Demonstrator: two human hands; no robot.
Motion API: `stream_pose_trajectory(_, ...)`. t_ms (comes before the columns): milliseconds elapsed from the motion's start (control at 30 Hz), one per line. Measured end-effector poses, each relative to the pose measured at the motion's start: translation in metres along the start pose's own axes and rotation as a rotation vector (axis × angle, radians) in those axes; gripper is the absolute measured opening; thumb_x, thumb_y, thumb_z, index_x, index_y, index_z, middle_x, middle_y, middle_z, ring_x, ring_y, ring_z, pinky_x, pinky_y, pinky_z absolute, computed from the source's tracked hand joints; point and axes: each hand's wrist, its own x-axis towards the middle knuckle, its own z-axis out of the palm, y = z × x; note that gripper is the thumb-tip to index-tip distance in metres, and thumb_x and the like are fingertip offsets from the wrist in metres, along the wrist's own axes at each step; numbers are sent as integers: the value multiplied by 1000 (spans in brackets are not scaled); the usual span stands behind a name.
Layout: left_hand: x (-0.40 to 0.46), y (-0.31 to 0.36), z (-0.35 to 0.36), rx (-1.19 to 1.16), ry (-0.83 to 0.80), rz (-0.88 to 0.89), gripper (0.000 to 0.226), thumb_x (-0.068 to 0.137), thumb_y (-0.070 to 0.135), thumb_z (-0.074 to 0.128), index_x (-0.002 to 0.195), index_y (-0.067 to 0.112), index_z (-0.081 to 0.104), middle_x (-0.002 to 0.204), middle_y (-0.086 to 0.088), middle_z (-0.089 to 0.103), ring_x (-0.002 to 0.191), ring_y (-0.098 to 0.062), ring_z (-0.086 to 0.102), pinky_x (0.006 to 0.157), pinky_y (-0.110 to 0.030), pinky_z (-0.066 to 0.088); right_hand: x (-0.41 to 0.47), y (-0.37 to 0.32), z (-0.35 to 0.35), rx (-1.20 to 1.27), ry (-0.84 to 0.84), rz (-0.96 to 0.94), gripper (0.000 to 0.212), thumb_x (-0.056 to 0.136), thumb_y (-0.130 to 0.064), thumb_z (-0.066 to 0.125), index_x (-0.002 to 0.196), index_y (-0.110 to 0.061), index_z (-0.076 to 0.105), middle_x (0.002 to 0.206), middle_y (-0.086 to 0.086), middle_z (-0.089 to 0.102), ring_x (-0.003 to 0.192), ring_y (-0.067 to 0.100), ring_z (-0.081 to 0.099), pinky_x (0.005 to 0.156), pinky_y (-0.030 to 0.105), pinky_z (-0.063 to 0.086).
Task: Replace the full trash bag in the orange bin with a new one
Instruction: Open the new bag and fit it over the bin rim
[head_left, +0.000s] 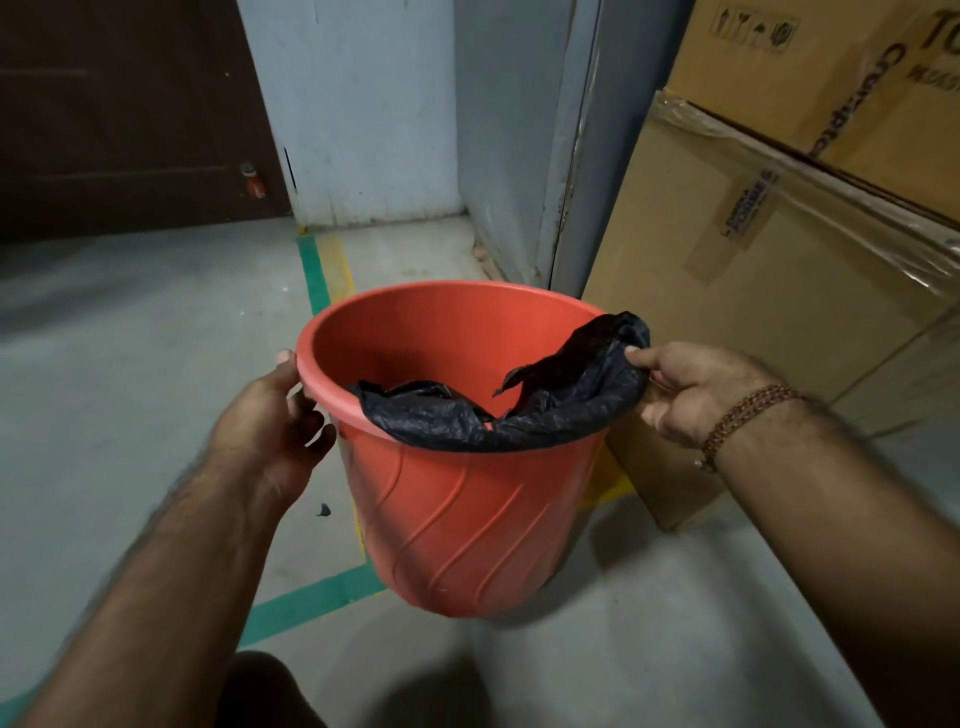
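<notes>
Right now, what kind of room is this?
Probably a basement or storeroom: bare concrete floor with painted green line, and stacked cardboard boxes against the wall beside the orange bin.

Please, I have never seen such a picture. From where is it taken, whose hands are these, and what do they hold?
There is no machine here. A camera worn on a person's head looks forward and down, so the two arms are that person's own. The left hand grips the bare rim of the orange bin. The right hand, with a beaded bracelet at the wrist, pinches the black trash bag, which is folded over the near and right part of the rim only. The far rim is uncovered. The bin stands on a grey floor with green tape lines, beside stacked cardboard boxes.
</notes>
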Motion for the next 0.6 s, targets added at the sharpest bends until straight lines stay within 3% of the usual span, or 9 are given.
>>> stream_pose_trajectory(100,1,0,-3,-18,20,-14,13,101,36,62,113,32,63,71,8,51,63,-11,36,77,-27,41,3,0,-1,35,-3,-21,22,106,-10,51,86,-5,58,58,6,69,57,17,66,85,28,56)
stream_pose_trajectory(200,0,4,-6,-41,23,-37,13,99,33,63,112,32,64,71,8,50,62,-10,37,72,-25,39,9,4,-1,16,34,-59,20,105,-15,53,88,-8,59,44,2,65,36,12,64,45,26,56)
stream_pose_trajectory(300,5,6,-12,-86,7,-39,17,99,33,63,115,30,67,85,4,58,78,-15,48,92,-30,48,13,8,0,-40,71,-74,29,107,-25,51,82,-10,54,35,-2,57,33,9,58,27,18,43)
stream_pose_trajectory(367,8,6,-15,-92,10,-40,19,101,36,59,116,28,67,91,1,62,92,-21,52,106,-37,47,13,12,-1,-125,90,-79,36,105,-30,53,75,-13,48,43,0,58,32,5,51,26,14,32)
stream_pose_trajectory(467,8,5,-16,-41,28,-40,23,105,41,54,117,26,67,74,3,66,93,-22,62,99,-37,51,12,19,-2,-207,74,-5,27,97,-43,65,89,-18,58,101,0,67,62,12,57,47,28,36)
stream_pose_trajectory(533,8,5,-17,-33,55,-32,26,106,42,51,113,24,69,72,4,70,84,-19,68,91,-37,54,9,19,-4,-263,49,17,27,93,-46,68,97,-21,59,100,-2,66,68,12,53,49,26,34)
stream_pose_trajectory(600,10,5,-19,-55,56,-32,34,108,44,46,90,22,64,54,8,65,57,-10,65,79,-33,51,10,18,-6,-286,30,37,27,93,-43,69,88,-19,58,84,-3,60,67,11,51,42,20,38)
